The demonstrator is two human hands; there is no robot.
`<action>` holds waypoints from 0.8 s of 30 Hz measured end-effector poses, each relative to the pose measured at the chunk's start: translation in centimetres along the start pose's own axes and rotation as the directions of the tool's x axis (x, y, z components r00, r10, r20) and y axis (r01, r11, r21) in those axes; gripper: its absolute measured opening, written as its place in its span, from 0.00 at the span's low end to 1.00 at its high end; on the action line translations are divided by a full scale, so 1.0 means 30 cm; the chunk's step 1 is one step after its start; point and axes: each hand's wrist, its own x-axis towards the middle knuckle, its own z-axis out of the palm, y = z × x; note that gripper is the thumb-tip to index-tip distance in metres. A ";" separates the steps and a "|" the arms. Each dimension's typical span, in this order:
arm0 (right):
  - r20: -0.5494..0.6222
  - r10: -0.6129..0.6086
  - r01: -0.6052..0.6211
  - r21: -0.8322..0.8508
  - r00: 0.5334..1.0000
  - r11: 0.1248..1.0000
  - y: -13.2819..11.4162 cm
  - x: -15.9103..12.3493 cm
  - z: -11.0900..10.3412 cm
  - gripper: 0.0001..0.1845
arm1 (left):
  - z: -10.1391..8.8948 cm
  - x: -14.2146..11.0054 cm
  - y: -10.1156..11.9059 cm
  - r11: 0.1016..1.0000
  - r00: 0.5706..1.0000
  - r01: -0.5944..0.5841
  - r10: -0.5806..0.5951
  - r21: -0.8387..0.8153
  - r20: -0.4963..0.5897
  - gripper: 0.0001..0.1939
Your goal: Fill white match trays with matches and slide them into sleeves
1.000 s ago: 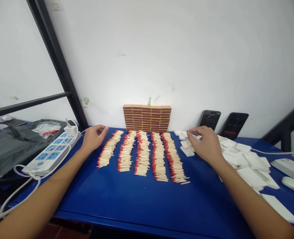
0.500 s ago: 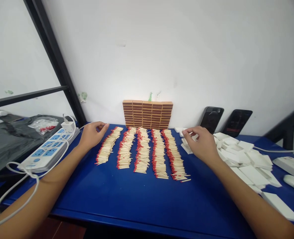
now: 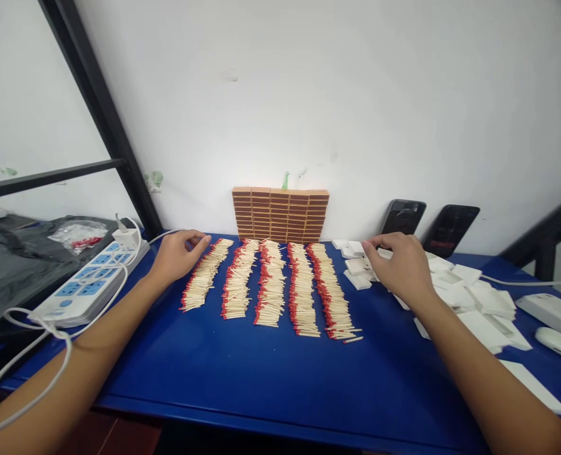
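Note:
Rows of red-tipped matches (image 3: 269, 284) lie side by side on the blue table (image 3: 242, 379). Behind them a wall of stacked matchboxes (image 3: 280, 215), dark striking sides outward, leans near the white wall. My left hand (image 3: 179, 256) rests beside the far end of the leftmost row, fingers loosely bent, the thumb apart, nothing held. Over the small white trays (image 3: 357, 266) at the back right hovers my right hand (image 3: 398, 262). Its thumb and bent fingers leave a gap and show nothing between them. Whether its fingertips touch a tray is unclear.
A heap of white trays (image 3: 482, 309) spreads under and beyond my right forearm. Two phones (image 3: 451, 230) lean on the wall. White devices (image 3: 558, 341) sit at the right edge. At left are a power strip (image 3: 90, 278) with cables and a dark plastic bag (image 3: 24, 265).
My right hand has shifted right, uncovering more of the small trays near the matches. My left hand stays almost in place. The view has moved slightly.

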 end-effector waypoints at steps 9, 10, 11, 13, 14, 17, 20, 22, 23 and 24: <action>0.019 0.082 -0.080 -0.092 0.996 0.993 0.035 -0.002 0.001 0.19 | -0.007 0.004 -0.005 0.999 1.000 0.014 -0.013 0.036 -0.020 0.21; 0.020 0.082 -0.079 -0.101 0.996 0.992 0.036 -0.002 -0.001 0.19 | -0.007 0.004 -0.005 0.999 1.000 0.012 -0.011 0.035 -0.017 0.20; 0.022 0.080 -0.077 -0.108 0.997 0.991 0.036 -0.002 -0.002 0.18 | -0.006 0.003 -0.006 0.999 1.000 0.009 -0.008 0.035 -0.014 0.20; 0.028 0.071 -0.067 -0.115 0.997 0.991 0.035 -0.001 -0.004 0.18 | -0.004 0.002 -0.007 0.999 1.000 0.001 0.000 0.036 -0.010 0.20; 0.031 0.064 -0.060 -0.114 0.997 0.992 0.034 0.000 -0.005 0.17 | -0.003 0.002 -0.009 0.999 1.000 -0.002 0.002 0.037 -0.012 0.20; 0.044 0.037 -0.032 -0.102 0.998 0.994 0.035 0.004 -0.005 0.17 | -0.004 0.005 -0.014 0.999 0.999 -0.001 0.003 0.047 -0.034 0.20; 0.044 0.005 -0.001 -0.095 0.999 0.995 0.041 0.006 -0.007 0.16 | -0.007 0.008 -0.020 0.998 0.999 -0.001 0.004 0.068 -0.048 0.20; 0.038 -0.004 0.008 -0.103 0.999 0.995 0.044 0.007 -0.011 0.15 | -0.009 0.009 -0.022 0.996 0.998 -0.001 0.005 0.086 -0.056 0.20; 0.037 -0.002 0.006 -0.109 0.999 0.994 0.044 0.008 -0.015 0.15 | -0.011 0.010 -0.021 0.996 0.998 -0.001 0.007 0.094 -0.059 0.20; 0.033 0.004 0.000 -0.115 0.999 0.993 0.043 0.009 -0.019 0.15 | -0.013 0.010 -0.020 0.995 0.998 -0.003 0.009 0.100 -0.061 0.20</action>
